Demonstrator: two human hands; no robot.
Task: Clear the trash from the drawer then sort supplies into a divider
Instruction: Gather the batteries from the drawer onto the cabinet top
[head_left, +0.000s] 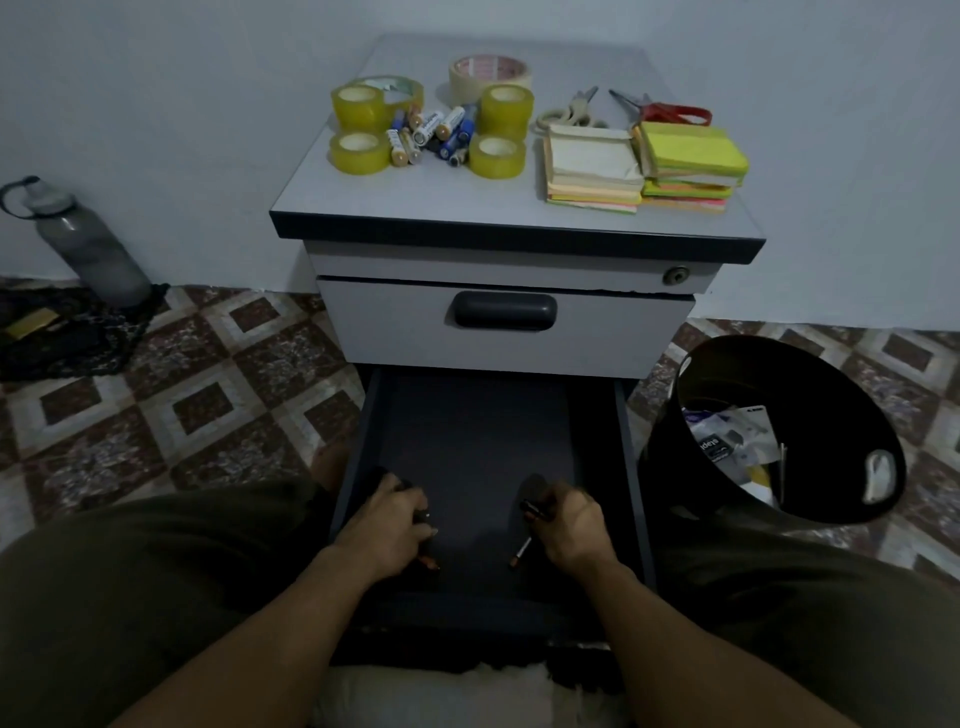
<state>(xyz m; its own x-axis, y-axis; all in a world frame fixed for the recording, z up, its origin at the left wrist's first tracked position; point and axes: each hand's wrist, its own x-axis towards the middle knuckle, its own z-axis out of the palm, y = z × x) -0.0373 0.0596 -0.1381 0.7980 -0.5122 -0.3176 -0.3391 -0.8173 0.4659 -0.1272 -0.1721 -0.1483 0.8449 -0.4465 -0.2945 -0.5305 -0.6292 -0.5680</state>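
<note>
The lower drawer (363, 467) of a grey cabinet is pulled out, dark inside. Both my hands are down in it near its front. My left hand (392, 525) grips dark pens, with an orange tip (431, 564) sticking out below it. My right hand (571, 522) holds a dark pen (535, 510) and a white one with an orange end (521, 552). On the cabinet top (441, 202) lie yellow tape rolls (358, 106), a masking tape roll (488, 78), several batteries (431, 132), two pairs of scissors (571, 111) and sticky-note stacks (644, 166).
A black waste bin (769, 431) with wrappers in it stands tilted right of the drawer. A grey water bottle (83, 239) leans on the wall at left beside a dark cloth (67, 332). The upper drawer (504, 322) is closed. My knees flank the drawer on the tiled floor.
</note>
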